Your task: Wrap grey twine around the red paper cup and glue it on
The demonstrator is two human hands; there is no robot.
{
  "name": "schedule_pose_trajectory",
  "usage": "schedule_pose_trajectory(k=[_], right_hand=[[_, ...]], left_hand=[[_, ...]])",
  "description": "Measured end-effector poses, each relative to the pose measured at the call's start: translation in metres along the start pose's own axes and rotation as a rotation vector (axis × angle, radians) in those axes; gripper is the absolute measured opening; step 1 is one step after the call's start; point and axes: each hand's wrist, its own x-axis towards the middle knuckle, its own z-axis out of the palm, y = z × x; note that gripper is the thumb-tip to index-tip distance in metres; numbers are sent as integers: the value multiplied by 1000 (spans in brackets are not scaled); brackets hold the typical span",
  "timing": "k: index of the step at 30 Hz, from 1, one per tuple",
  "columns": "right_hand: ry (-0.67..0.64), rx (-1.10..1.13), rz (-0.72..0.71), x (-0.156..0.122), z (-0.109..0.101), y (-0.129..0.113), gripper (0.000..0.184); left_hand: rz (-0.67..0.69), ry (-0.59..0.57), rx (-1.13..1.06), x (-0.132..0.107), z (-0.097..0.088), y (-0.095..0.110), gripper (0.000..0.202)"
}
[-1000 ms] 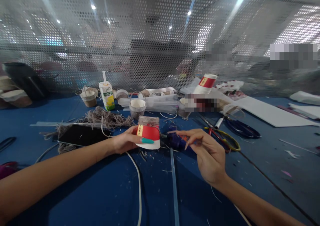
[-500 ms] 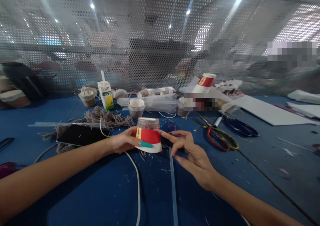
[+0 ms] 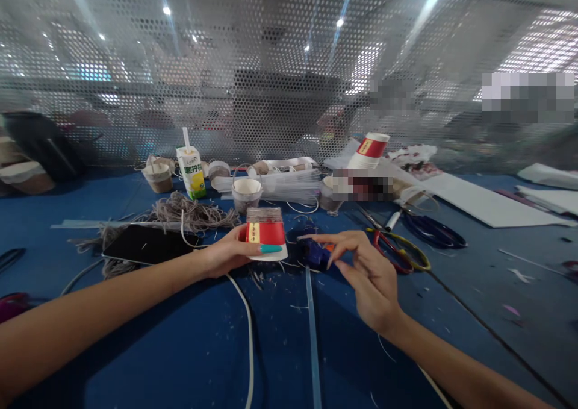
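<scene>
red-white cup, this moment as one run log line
left hand: holds red-white cup | right hand: near blue tool, grip unclear | twine: around cup's upper end

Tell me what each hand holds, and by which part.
The left hand holds the red-and-white paper cup by its side wall, below the twine wound around its upper part. Whether the right hand pinches anything cannot be told.
</scene>
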Motion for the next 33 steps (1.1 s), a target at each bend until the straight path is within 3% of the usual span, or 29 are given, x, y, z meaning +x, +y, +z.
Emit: schedule_pose_trajectory(k=[4,7,18,23,27,33], right_hand=[[-345,-224,-198,0,2,-15,19],[-447,-322,-200,-1,4,-22,26],[-301,-315,-167,0,3,-5,18],[-169,-313,-205,1,-2,3,14],[-303,-347,-342,-1,0,0,23],[-434,-430,-285,-1,7,-10,24]], left_hand=[[30,61,119,0,7,-2,60],[40,97,183,-1,10,-3,65],[53,107,102,-3,8,-2,66],[129,261,147,-1,13,-5,66],[187,301,296,-1,19,-9,61],[212,248,395,-4,22,-12,58]])
